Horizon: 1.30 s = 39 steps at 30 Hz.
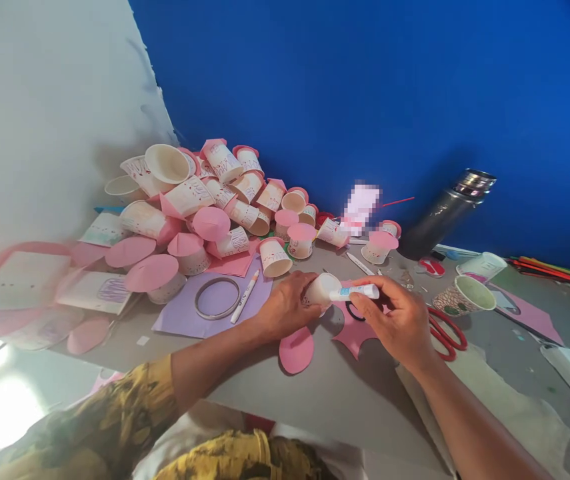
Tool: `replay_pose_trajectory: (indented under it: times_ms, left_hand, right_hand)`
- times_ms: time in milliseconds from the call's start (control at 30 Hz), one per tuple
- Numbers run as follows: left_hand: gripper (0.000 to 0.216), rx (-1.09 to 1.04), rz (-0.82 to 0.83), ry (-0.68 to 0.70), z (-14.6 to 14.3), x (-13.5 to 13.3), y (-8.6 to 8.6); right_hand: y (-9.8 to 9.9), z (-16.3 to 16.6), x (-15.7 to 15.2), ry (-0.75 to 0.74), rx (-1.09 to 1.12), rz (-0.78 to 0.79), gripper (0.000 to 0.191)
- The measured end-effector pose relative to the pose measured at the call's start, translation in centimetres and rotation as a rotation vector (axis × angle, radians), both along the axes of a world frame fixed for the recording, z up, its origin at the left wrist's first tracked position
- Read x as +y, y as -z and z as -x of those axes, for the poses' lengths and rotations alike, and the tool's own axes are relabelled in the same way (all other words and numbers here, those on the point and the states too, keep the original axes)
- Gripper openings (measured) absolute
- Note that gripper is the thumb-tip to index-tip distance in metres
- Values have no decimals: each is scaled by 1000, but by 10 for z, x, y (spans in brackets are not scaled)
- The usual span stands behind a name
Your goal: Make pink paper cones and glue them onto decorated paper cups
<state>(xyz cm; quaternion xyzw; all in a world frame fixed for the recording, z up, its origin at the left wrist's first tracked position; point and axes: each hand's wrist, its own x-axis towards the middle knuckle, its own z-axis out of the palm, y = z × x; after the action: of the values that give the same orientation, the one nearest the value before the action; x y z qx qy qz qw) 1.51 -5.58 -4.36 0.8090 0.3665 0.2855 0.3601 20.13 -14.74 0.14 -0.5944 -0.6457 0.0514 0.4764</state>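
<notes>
My left hand (289, 303) grips a white paper cup (323, 287) low over the grey table, fingers wrapped round its side. Between the fingers and thumb of my right hand (399, 319) is a white glue stick (359, 292) with a blue label. Its tip reaches the cup's pale end; whether that end is its base or its mouth, I cannot tell. Just below the cup lies a pink paper circle (296, 353). A cut pink paper scrap (357, 339) rests under the right hand, and red-handled scissors (447, 337) lie beside that wrist.
Decorated paper cups (187, 197) with pink paper tops are heaped at the left and back. A tape ring (218, 283) and a marker (245, 297) sit on purple paper (177, 319). Toward the right stand a dark flask (442, 217) and a patterned cup (465, 297).
</notes>
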Motion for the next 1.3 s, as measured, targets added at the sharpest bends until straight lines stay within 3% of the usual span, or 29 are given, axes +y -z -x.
replay_pose_trajectory:
  times_ms: [100, 300, 500, 800, 1067, 1300]
  left_hand:
    - [49, -2, -158, 46, 5, -1, -2]
    - [56, -7, -297, 201, 10, -2, -4]
    - [58, -22, -393, 276, 10, -2, -2]
    - [50, -177, -335, 222, 11, -2, -8]
    - [48, -158, -189, 106, 13, -3, -17]
    - [50, -112, -165, 133, 12, -3, -14]
  right_hand:
    - [-2, 2, -3, -13, -107, -51, 8]
    - [0, 5, -8, -94, -184, -130, 7]
    - [-4, 5, -7, 17, -213, -172, 6]
    - [-11, -6, -2, 235, -86, -61, 15]
    - [-11, 0, -6, 159, -128, -71, 13]
    - [-3, 8, -12, 40, -154, -113, 7]
